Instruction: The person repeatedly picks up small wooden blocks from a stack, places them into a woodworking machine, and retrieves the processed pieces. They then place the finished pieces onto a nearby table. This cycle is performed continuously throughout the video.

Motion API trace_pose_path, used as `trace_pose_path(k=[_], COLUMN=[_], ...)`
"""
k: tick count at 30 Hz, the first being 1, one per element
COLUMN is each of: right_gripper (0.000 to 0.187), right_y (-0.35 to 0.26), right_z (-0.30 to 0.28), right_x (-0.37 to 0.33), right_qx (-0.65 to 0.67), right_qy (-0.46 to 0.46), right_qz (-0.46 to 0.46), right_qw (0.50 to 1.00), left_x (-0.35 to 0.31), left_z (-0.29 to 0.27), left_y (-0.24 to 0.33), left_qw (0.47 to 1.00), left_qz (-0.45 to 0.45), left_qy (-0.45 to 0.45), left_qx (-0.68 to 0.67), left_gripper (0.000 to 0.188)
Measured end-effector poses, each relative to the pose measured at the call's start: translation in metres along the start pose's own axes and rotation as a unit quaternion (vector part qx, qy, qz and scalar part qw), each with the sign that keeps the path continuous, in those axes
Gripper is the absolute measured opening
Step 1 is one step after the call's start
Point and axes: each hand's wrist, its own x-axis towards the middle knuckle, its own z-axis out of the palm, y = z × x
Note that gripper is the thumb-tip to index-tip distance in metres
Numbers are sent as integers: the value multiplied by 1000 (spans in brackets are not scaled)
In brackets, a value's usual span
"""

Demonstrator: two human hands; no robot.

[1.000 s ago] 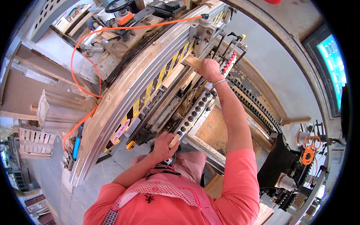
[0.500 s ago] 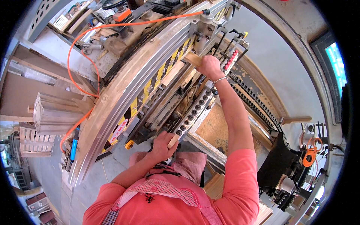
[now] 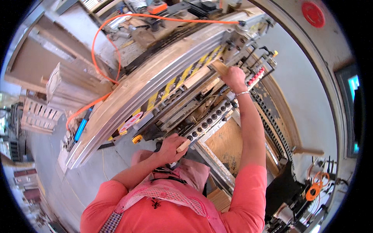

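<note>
My right hand (image 3: pixel 234 79), a bracelet at its wrist, is closed on the end of a short wooden piece (image 3: pixel 220 67) at the far end of a woodworking machine. Beside that piece, a pale wooden strip (image 3: pixel 197 77) lies along the striped guard. Close to my body, my left hand (image 3: pixel 171 149) is closed around a small light wooden block (image 3: pixel 183 145); part of it is hidden by my fingers. Between my hands runs a metal bar with a row of black knobs (image 3: pixel 209 121), and the left hand is near its lower end.
A long beam with a yellow-black striped guard (image 3: pixel 167 91) crosses the left side. An orange hose (image 3: pixel 93 50) loops over it. Red knobs (image 3: pixel 256 77) and a slotted black rail (image 3: pixel 272 116) lie to the right. A red button (image 3: pixel 312 14) sits at the upper right.
The whole view has turned and shifted, bringing the red button into sight. Both hands keep their wooden pieces in about the same places on the machine.
</note>
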Motion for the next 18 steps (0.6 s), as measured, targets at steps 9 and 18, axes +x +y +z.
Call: trace_pose_path(k=[9,18], right_gripper=[38,43], right_y=[-2,-11], right_z=[5,-9], right_x=[5,-1], right_qx=[-79,-202], right_qy=[-16,-34], right_qz=[-39,-107], right_qw=[996,973], left_x=[-64,-181], left_z=[-9,-109], left_y=[5,41], left_qw=[935,731], left_qz=[-187,-473], left_qy=[93,303], left_qx=[-288,-387], left_gripper=[16,29])
